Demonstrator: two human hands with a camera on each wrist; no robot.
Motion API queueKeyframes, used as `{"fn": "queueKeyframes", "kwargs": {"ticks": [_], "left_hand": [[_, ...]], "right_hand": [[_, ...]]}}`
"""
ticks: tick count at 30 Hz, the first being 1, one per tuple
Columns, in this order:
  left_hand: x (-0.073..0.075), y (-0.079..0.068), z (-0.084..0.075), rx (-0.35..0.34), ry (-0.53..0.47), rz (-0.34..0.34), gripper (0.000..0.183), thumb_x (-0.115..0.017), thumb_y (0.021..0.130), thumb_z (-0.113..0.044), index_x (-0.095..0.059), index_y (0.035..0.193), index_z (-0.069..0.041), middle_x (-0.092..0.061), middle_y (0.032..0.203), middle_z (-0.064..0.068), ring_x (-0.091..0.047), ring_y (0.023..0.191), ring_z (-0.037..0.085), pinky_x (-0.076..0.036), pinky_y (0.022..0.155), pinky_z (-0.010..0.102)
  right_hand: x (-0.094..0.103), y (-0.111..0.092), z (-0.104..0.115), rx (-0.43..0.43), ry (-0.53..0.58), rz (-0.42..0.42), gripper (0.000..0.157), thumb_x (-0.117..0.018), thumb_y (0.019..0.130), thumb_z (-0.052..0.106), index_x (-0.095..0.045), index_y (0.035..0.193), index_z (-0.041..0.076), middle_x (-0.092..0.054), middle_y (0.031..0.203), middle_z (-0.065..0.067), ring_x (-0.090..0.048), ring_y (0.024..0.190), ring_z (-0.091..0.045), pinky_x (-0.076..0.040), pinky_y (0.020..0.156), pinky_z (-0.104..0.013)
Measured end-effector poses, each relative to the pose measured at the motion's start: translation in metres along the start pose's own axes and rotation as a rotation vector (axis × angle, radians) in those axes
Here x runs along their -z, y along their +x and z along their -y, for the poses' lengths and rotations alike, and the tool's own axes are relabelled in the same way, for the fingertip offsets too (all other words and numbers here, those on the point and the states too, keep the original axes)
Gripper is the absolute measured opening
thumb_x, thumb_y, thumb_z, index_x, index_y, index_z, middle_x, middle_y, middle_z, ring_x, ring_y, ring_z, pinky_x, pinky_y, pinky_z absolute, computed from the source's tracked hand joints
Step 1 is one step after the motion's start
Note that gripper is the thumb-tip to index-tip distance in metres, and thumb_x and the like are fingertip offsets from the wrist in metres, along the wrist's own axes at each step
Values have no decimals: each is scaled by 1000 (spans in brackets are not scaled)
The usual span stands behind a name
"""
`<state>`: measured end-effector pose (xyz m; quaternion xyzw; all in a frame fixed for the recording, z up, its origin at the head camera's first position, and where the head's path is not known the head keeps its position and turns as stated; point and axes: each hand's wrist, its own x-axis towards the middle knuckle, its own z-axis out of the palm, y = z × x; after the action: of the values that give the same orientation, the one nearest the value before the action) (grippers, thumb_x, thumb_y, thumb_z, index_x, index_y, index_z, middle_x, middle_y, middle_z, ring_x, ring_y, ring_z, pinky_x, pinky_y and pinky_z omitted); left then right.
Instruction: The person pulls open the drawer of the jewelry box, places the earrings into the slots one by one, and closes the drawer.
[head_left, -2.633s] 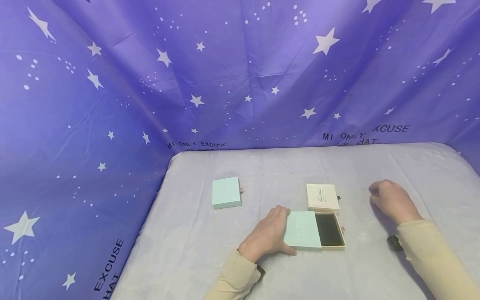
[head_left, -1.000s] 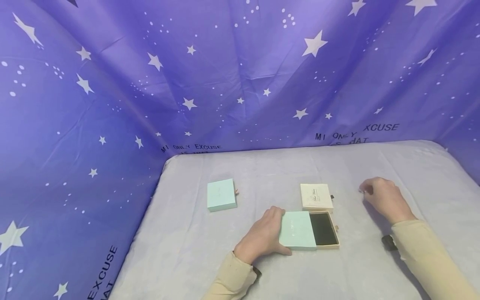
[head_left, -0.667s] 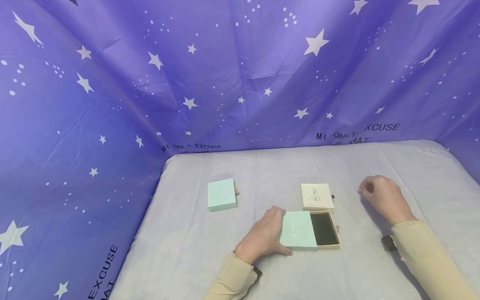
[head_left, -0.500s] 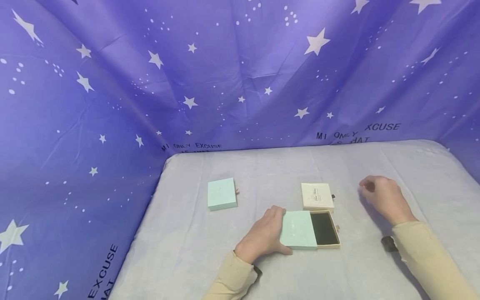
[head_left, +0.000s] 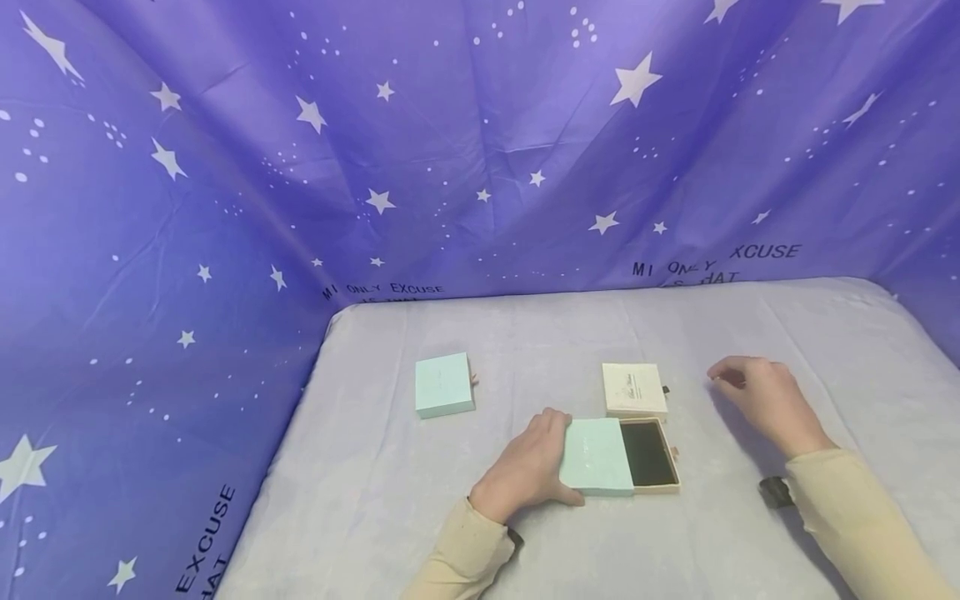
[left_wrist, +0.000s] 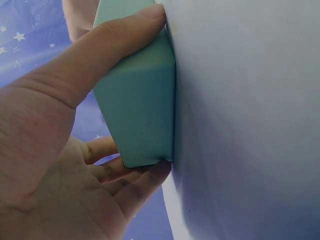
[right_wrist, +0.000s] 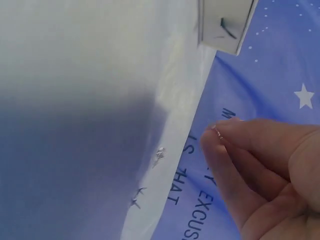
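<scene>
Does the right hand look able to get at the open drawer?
Probably yes: the drawer sticks out toward the right hand, open-topped, with nothing seen between them. The left hand holds only the other end of the green box. The right hand pinches a shiny bit, though.

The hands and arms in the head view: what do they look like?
The left hand and right hand are human and ungloved. The left sleeve and right sleeve are pale beige. A dark object shows at the left wrist, another at the right; details unclear.
</scene>
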<state>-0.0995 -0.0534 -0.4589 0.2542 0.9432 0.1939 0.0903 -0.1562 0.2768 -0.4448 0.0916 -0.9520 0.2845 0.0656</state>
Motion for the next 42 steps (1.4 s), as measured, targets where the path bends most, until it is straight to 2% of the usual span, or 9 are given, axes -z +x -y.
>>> {"fn": "queueKeyframes", "kwargs": {"ticks": [7,13,17,24,34,39,42], "left_hand": [[1,0,1,-5,-1,0,99,-97,56,-39,-43,133,-8,-49,109,-4,-44,93,6,-46,79,14],[0,-1,1,-3,-2,5,98,-96,57,-38,-43,133,-8,-48,109,-4,-44,93,6,-46,79,15],[0,-1,1,-3,-4,5,98,-96,57,-38,-43,133,-8,-49,110,-4,-44,93,6,-46,79,15],[-1,-2,0,-5,10,8,99,-96,57,-39,-43,134,-7,-48,109,-3,-44,93,6,-46,78,14],[-2,-2,1,-15,10,0,98,-96,57,-39,-43,133,-7,-48,110,-3,-44,93,6,-46,78,14],[-2,0,1,-15,7,-1,101,-96,56,-40,-42,135,-7,-49,109,-3,-44,93,6,-47,79,15],[-2,-1,2,-9,11,-1,102,-96,56,-41,-42,135,-8,-49,111,-4,-45,94,6,-47,80,14]], "right_hand": [[1,-4,14,29,35,3,17,-72,84,0,-72,101,-4,-68,105,-30,-66,89,-47,-49,82,-63],[4,-10,28,13,70,35,23,-69,87,2,-69,108,-7,-71,102,-27,-68,89,-42,-52,83,-60],[4,-14,38,21,80,41,21,-70,87,4,-70,106,-5,-73,98,-23,-70,85,-36,-54,81,-56],[-5,-21,52,125,56,97,13,-78,79,3,-75,91,4,-75,88,-10,-69,76,-23,-57,75,-46],[-13,-27,64,186,53,118,11,-81,76,7,-77,85,11,-75,88,-5,-70,85,-28,-51,88,-56],[-15,-29,68,220,45,119,11,-81,76,5,-77,84,11,-75,88,-4,-70,84,-27,-56,82,-49],[-19,-29,71,269,51,123,13,-81,74,3,-77,84,11,-75,85,-1,-70,81,-23,-58,78,-42]]}}
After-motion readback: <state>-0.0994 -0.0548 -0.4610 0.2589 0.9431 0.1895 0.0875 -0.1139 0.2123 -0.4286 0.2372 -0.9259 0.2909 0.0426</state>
